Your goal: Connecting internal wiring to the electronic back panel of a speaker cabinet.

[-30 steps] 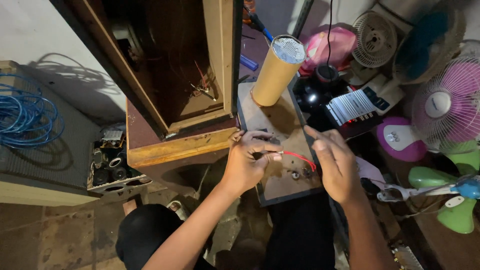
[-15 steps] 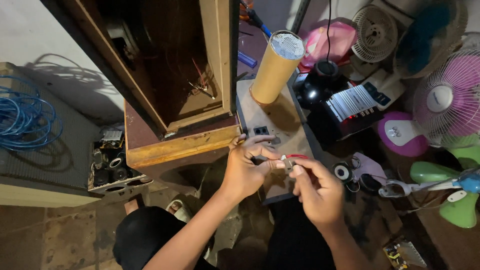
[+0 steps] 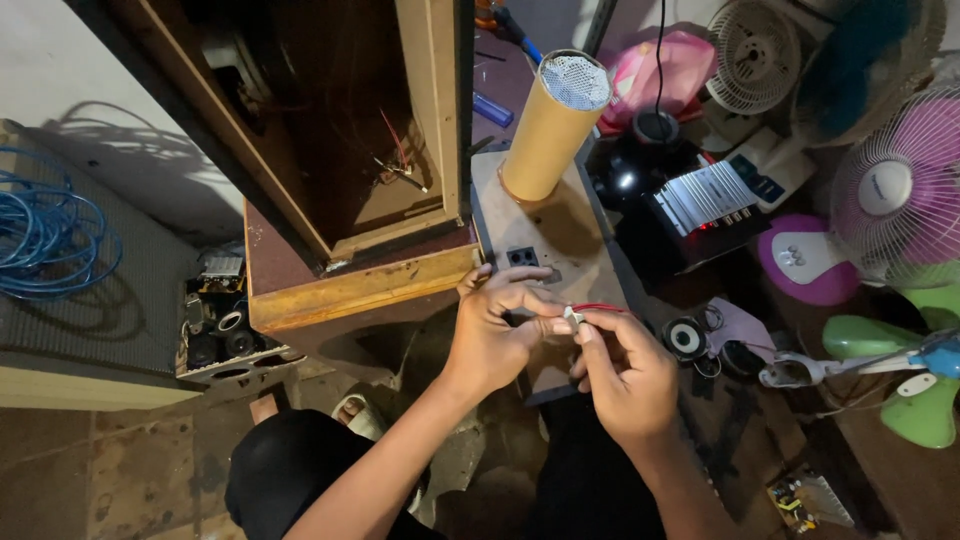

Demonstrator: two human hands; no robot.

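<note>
My left hand and my right hand meet over a flat grey board that has small black sockets near its middle. Between the fingertips of both hands sits a small pale connector with a red wire running off to the right. Both hands pinch this piece; the thumbs and forefingers close around it. A tan cardboard tube with a white mesh top stands upright on the far end of the board.
An open wooden cabinet lies to the left, with a coil of blue cable beyond it. Fans, an amplifier with a finned heat sink, small speakers and a circuit board crowd the right side. My dark-clothed knees are below.
My right hand has drawn in to the left and lower, closing up against my left hand. The red wire, first stretched between the hands, is now bunched at the fingertips.
</note>
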